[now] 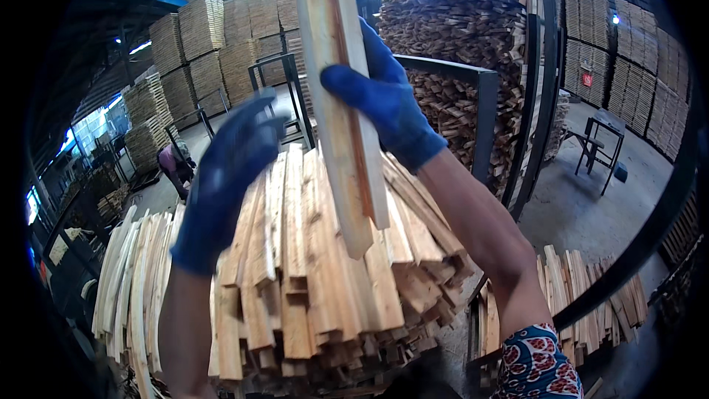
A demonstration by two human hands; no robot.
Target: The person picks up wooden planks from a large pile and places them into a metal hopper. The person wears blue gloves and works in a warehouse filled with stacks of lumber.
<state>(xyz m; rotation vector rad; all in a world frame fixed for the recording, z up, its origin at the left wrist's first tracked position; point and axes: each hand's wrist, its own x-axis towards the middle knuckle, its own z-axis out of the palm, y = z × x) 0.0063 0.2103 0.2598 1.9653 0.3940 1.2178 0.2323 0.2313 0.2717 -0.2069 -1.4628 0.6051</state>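
My right hand (395, 107), in a blue glove, grips a pair of long wooden boards (325, 37) raised upright before me. Its thumb lies across their near face, and the other fingers pass behind. One board has a darker brown strip along its length, and the top ends run out of the picture. To the left, my blue-gloved left hand (233, 170) is blurred by motion; its fingers look stretched out, apart from the boards, with nothing visible in them. Below both hands lies a big pile of sawn boards (310, 288), their ends toward me.
More boards (140, 281) lie at the left, and another heap (591, 295) at the lower right. A dark metal frame (484, 118) stands beyond my right hand, before a tall wood stack (458, 29). A stool (602, 140) stands at the right. Another person (176, 162) bends over at far left.
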